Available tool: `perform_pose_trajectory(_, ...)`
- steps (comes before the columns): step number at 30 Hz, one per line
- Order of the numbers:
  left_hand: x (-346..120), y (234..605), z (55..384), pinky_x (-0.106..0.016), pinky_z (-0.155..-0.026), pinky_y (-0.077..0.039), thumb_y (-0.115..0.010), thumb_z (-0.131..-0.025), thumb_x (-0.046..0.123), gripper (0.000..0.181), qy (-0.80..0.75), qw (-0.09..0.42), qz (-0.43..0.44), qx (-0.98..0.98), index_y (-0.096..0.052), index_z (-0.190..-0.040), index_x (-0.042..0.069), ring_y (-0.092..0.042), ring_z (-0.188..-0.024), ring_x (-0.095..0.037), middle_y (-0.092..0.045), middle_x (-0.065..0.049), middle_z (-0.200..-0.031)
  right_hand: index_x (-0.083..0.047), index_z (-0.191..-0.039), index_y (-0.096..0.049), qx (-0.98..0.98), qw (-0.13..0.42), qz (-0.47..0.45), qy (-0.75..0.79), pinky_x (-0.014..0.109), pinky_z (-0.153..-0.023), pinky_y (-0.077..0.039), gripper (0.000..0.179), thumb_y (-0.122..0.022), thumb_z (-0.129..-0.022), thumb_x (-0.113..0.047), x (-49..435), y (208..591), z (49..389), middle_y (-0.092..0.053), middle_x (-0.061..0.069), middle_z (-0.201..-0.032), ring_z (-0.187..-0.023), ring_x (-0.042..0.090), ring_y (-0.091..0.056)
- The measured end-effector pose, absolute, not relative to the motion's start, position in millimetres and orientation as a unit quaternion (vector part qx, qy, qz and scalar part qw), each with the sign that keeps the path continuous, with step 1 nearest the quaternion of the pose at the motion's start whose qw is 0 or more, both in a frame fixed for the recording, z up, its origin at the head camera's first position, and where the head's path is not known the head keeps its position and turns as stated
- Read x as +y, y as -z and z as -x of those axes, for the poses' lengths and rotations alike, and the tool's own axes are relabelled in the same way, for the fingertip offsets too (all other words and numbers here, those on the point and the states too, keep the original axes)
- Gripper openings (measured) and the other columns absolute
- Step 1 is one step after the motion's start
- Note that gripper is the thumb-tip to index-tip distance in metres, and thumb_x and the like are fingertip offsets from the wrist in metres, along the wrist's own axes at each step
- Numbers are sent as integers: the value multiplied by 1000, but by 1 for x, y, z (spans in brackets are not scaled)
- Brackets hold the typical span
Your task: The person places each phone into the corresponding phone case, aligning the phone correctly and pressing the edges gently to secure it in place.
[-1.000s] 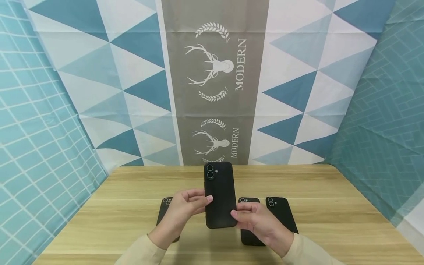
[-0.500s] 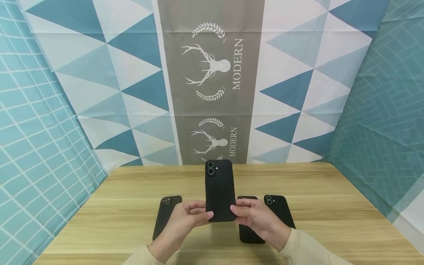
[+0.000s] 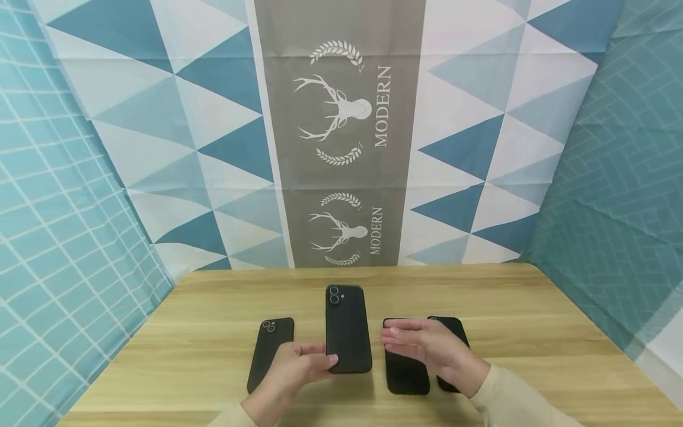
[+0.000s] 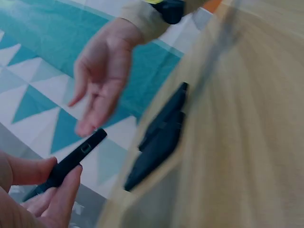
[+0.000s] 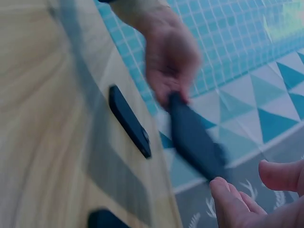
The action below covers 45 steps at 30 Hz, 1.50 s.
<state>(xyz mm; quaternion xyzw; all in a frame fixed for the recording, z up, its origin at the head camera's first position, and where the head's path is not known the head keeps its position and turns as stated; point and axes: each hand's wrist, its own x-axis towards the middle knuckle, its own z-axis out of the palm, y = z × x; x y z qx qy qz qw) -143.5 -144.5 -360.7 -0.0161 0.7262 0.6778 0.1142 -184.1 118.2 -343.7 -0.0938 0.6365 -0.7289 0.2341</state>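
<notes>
A black smartphone [image 3: 349,332] with two round rear camera lenses is held above the table, back toward me and tilted. My left hand [image 3: 290,370] pinches its lower left edge between thumb and fingers. To its right, my right hand [image 3: 434,353] hovers apart from it with fingers extended, holding nothing. Beneath that hand lie two more black phones, an inner one [image 3: 407,376] and an outer one [image 3: 456,331], both partly covered. Another black phone [image 3: 267,353] lies at the left, its lower part beside my left wrist. The left wrist view shows the held phone's bottom edge [image 4: 71,159].
The wooden table [image 3: 491,290] reaches back to a patterned cloth backdrop [image 3: 347,148] with deer heads. Blue tiled-print cloth [image 3: 58,237] hangs at the left, and teal cloth [image 3: 613,207] at the right.
Both hands gripped the phone earlier; my right hand has let go and drawn off to the right. My left hand has lowered the phone and brought it nearer.
</notes>
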Motion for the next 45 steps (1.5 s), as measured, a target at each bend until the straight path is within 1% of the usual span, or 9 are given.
perform_pose_trajectory(8,-150,386,145,-33,-77,-60,-71,-82,9,27,-642,135,47,754,-68,-101,-11,-74,-79,-17,-73,-10,-95,15,-144,-24,635,226,82,734,29,-96,-53,68,-61,-94,-11,148,346,190,-56,21,-136,-108,13,-66)
perform_pose_trajectory(15,-151,394,150,-27,-70,-60,-70,-81,3,20,-622,136,55,770,-68,-95,-11,-68,-66,-8,-63,-17,-99,16,-145,-20,620,227,83,746,28,-96,-53,70,-60,-94,-10,160,349,190,-64,9,-124,-108,12,-66)
perform_pose_trajectory(18,-151,395,151,-28,-70,-60,-69,-80,1,19,-602,144,61,783,-67,-94,-11,-66,-64,-7,-65,-17,-96,15,-144,-25,629,220,88,740,28,-96,-53,68,-61,-94,-12,160,350,188,-65,7,-122,-108,11,-66)
perform_pose_trajectory(21,-152,393,152,-30,-72,-60,-68,-81,2,16,-559,154,59,813,-66,-92,-10,-67,-62,-7,-66,-16,-93,14,-140,-35,680,190,102,701,29,-95,-54,63,-63,-93,-16,160,352,184,-64,15,-126,-108,13,-67)
perform_pose_trajectory(25,-152,385,152,-33,-71,-58,-72,-81,9,14,-465,133,31,875,-65,-82,-3,-69,-59,-11,-67,-11,-82,9,-129,-54,809,97,153,559,29,-86,-57,53,-69,-89,-23,156,359,176,-64,22,-124,-106,21,-68)
perform_pose_trajectory(30,-150,373,151,-27,-61,-48,-77,-78,13,21,-381,94,6,920,-59,-69,4,-66,-54,-12,-66,-6,-62,0,-113,-66,909,-7,212,359,38,-80,-58,41,-77,-80,-22,144,371,169,-70,17,-113,-101,31,-68)
perform_pose_trajectory(36,-146,368,150,-24,-56,-47,-79,-73,8,25,-356,88,-29,930,-59,-59,5,-64,-50,-14,-67,-7,-53,1,-106,-69,937,-23,233,260,44,-85,-56,38,-82,-72,-11,136,383,165,-71,16,-110,-105,32,-67)
perform_pose_trajectory(40,-143,363,151,-25,-57,-50,-77,-73,4,18,-356,102,-42,928,-63,-61,5,-66,-51,-15,-68,-7,-55,2,-103,-70,942,-32,237,235,43,-84,-56,35,-82,-72,-7,135,386,163,-72,17,-107,-103,31,-68)
perform_pose_trajectory(45,-139,354,160,-24,-50,-43,-76,-76,9,18,-336,76,-68,936,-65,-64,1,-60,-51,-14,-66,-8,-56,3,-102,-70,943,-39,239,227,42,-84,-57,33,-81,-73,-7,136,384,169,-72,17,-106,-103,31,-68)
